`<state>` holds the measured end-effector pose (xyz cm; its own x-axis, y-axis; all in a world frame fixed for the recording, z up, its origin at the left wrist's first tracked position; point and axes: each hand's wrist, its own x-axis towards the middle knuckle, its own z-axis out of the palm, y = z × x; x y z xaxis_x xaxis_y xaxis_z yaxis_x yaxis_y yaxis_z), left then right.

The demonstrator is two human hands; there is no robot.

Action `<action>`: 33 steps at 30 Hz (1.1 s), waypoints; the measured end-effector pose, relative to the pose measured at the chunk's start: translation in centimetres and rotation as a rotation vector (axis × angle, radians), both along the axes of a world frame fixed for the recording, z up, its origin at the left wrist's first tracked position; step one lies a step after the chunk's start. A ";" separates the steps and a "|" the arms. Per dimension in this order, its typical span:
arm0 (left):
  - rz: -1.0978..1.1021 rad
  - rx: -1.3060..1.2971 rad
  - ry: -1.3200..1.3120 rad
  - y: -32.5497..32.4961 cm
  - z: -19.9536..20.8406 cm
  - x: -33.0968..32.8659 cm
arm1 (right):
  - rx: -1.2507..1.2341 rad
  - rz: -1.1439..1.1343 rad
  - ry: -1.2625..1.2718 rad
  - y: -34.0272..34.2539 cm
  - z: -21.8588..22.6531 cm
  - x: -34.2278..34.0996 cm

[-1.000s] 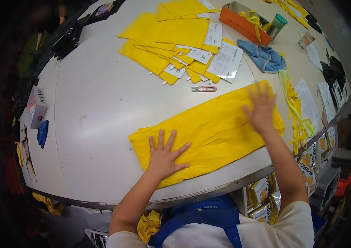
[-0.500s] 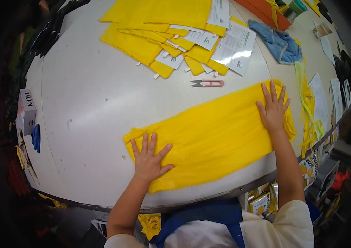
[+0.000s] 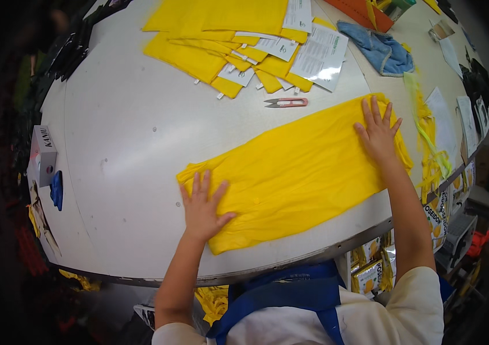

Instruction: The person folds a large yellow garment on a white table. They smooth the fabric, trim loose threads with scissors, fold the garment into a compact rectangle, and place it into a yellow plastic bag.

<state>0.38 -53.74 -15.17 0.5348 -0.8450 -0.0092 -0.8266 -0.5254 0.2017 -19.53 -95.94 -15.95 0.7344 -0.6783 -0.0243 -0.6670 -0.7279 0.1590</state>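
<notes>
A long piece of folded yellow fabric (image 3: 296,172) lies spread on the white table, slanting up to the right, with soft wrinkles across it. My left hand (image 3: 203,210) rests flat on its left end, fingers spread. At the far right end my right hand (image 3: 378,135) presses down on the same fabric, its fingers also spread out. Neither hand grips anything. Just beyond the fabric sits a pair of thread snips (image 3: 286,103) with a pink handle and dark blades.
Several flat yellow fabric packs (image 3: 184,60) with white printed sheets (image 3: 322,57) overlap at the back. To the right lie a crumpled blue denim cloth (image 3: 377,49), an orange box (image 3: 359,12) and yellow strips (image 3: 427,138). A small white box (image 3: 42,152) stands at the left edge.
The whole scene, fabric and hands included, sits slightly higher in the picture. Both hands stay on the two ends of the fabric, with little change in their pose.
</notes>
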 end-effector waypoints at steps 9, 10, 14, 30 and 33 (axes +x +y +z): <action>1.109 -0.527 1.226 3.8 2.1 -2.1 | 1.077 0.366 -0.733 18.1 4.3 2.6; 1.006 -0.619 1.339 4.0 2.9 -1.9 | 1.066 0.306 -0.713 18.3 2.6 2.8; 0.735 -0.868 1.623 0.1 10.7 -2.6 | 1.163 0.234 -0.802 17.8 -0.7 2.7; -0.077 -0.568 0.751 -32.2 6.0 -16.2 | 2.154 -0.480 -1.452 15.7 -3.4 1.5; -0.058 -0.496 0.316 -22.3 6.4 -14.8 | 2.080 -0.486 -1.501 15.1 -3.5 1.4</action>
